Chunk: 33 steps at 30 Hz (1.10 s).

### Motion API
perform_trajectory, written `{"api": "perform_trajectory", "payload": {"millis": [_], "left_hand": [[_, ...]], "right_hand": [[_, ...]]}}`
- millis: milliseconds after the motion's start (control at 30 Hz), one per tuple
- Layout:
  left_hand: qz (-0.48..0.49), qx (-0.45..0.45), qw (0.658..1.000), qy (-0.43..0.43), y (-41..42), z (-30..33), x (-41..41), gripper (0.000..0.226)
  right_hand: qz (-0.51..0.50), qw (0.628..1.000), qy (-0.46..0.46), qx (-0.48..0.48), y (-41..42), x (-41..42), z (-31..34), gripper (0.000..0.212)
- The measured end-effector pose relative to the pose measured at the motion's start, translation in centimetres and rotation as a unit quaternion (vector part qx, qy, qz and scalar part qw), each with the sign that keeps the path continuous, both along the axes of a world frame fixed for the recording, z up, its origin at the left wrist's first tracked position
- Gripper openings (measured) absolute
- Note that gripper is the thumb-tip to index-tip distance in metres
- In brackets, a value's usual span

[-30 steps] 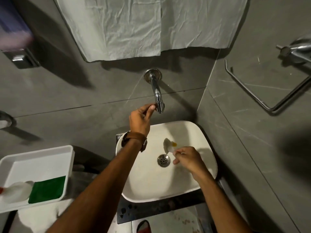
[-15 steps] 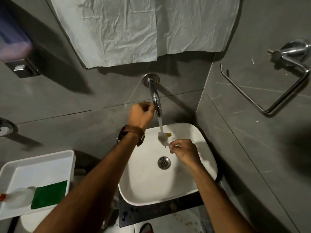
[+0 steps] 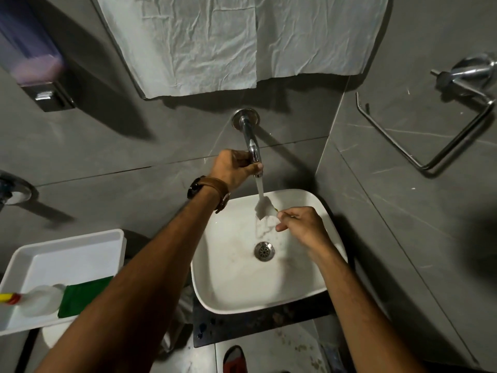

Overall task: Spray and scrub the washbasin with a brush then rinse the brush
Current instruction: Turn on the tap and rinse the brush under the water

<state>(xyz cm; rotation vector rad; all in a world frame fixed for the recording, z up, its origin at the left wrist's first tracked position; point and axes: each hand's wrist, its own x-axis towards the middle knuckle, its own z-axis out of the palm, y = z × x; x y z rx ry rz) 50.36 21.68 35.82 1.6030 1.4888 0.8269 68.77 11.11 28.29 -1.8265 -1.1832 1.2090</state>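
While the water runs, you're in the last step: rinsing the brush (image 3: 265, 208), so spray and scrub look done, judging by the wet, streaked bowl of the washbasin (image 3: 309, 290). Your left hand (image 3: 233, 168) is up at the far wall, fingers (image 3: 256, 166) wrapped around the end of the tap (image 3: 251, 142). I can't tell whether they're pressing a control or just gripping the spout. Your right hand (image 3: 300, 227) sits over the far right of the basin, fingers pinched together on the brush's thin handle; only a bit of yellow shows at the grip. The white brush head is directly in the stream (image 3: 259, 185), above and slightly far of the drain (image 3: 264, 251), not touching the bowl. Runoff falls toward the drain. Next move, my read: roll the handle between the fingers so all the bristles get flushed, keep the head low in the basin to limit splash, then shut the tap with the left hand and shake off. Drop spot is probably the white tray (image 3: 78, 238) near left, where the spray bottle (image 3: 40, 298) lies touching the green pad (image 3: 80, 298).
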Motion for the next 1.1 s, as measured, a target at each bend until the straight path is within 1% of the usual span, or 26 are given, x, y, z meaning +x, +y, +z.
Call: {"api": "perform_trajectory", "payload": {"millis": [100, 233, 333, 400, 467, 500, 533, 567, 600, 667, 733, 833, 900, 1000, 1100], "left_hand": [[0.009, -0.007, 1.000, -0.020, -0.2, 0.0, 0.3, 0.014], [0.012, -0.013, 1.000, -0.019, 0.0, -0.1, 0.3, 0.014], [0.014, -0.014, 1.000, -0.007, -0.1, 0.0, 0.4, 0.022], [0.012, -0.012, 1.000, -0.002, -0.2, 0.0, 0.4, 0.025], [0.010, -0.010, 1.000, 0.002, -0.3, 0.0, 0.4, 0.026], [0.009, -0.011, 1.000, 0.001, -0.3, 0.0, 0.4, 0.026], [0.008, -0.011, 1.000, -0.002, -0.3, 0.0, 0.3, 0.026], [0.006, -0.010, 1.000, -0.005, -0.2, 0.0, 0.3, 0.025], [0.003, -0.008, 1.000, -0.006, -0.2, 0.0, 0.3, 0.024], [0.001, -0.007, 1.000, -0.008, -0.2, -0.1, 0.3, 0.023], [-0.002, -0.010, 1.000, -0.016, -0.1, -0.1, 0.3, 0.023], [-0.006, -0.012, 1.000, -0.016, -0.1, 0.0, 0.2, 0.026], [-0.008, -0.011, 1.000, -0.008, 0.0, 0.0, 0.1, 0.026], [-0.010, -0.010, 1.000, 0.004, 0.0, 0.0, 0.1, 0.026], [-0.015, -0.003, 1.000, 0.014, 0.0, 0.0, -0.1, 0.031]], "right_hand": [[-0.015, 1.000, 0.017, 0.002, 0.0, 0.1, 0.2, 0.020], [-0.021, 0.999, 0.030, 0.011, 0.3, 0.3, 0.4, 0.022], [-0.023, 0.999, 0.040, 0.007, 0.6, 0.4, 0.6, 0.023], [-0.026, 0.997, 0.074, 0.003, 0.8, 0.6, 0.5, 0.021], [-0.039, 0.991, 0.131, -0.005, 0.7, 0.6, -0.5, 0.019], [-0.049, 0.989, 0.142, -0.009, 0.5, 0.4, -1.3, 0.018], [-0.057, 0.990, 0.125, -0.017, 0.0, 0.2, -2.3, 0.019], [-0.055, 0.994, 0.083, -0.033, -0.4, 0.1, -3.3, 0.021], [-0.040, 0.997, 0.028, -0.060, -1.0, -0.1, -4.3, 0.027], [0.016, 0.989, -0.072, -0.128, -1.8, 0.0, -5.8, 0.037], [0.070, 0.978, -0.133, -0.148, -2.1, 0.0, -6.6, 0.031], [0.098, 0.969, -0.213, -0.082, -1.4, -0.3, -4.8, 0.016], [0.089, 0.968, -0.234, -0.028, -0.5, -0.4, -2.5, 0.015], [0.065, 0.970, -0.228, 0.044, 0.9, 0.0, 0.6, 0.015], [0.055, 0.974, -0.197, 0.098, 1.7, 0.5, 3.0, 0.015]]}}
